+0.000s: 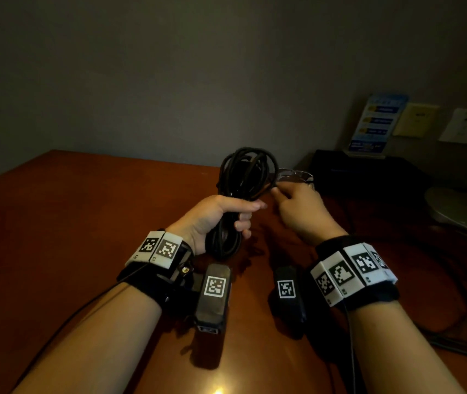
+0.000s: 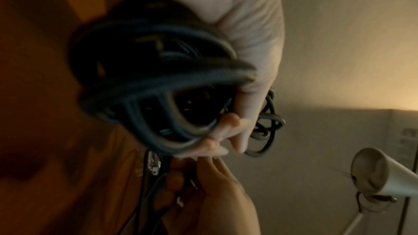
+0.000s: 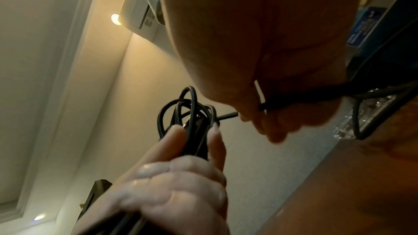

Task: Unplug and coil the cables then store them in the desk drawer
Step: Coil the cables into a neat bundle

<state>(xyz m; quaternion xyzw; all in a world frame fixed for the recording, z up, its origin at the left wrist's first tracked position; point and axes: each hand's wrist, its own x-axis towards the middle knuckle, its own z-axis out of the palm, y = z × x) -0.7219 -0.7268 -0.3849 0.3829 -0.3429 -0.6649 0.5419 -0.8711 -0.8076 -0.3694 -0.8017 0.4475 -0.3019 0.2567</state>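
Left hand [image 1: 215, 217] is fisted around the coiled cable bundle [image 1: 243, 177], held upright above the brown wooden surface [image 1: 84, 223]. Bundle is black, several loose uneven loops, upper loops fanning out above the fist, lower loops hanging below it. Thumb lies across the top of the grip, fingers wrapped around the middle of the bundle; the left wrist view shows the same, blurred.

Right hand [image 1: 303, 209] is just beside the bundle on its right, fingers curled, pinching a free strand of black cable [image 3: 300, 99] that runs off toward the right. The strand passes between thumb and fingers in the right wrist view. A small clear plastic piece [image 1: 294, 174] sits just past the right fingertips; cannot tell what it is.

No drawer or other container visible. At back right of the surface: a dark box-like object [image 1: 368, 172], a blue standing card [image 1: 374, 123], a grey lamp base [image 1: 459, 211]. Loose dark cables [image 1: 454, 322] lie on the surface at right. Both wrists wear marker bands.
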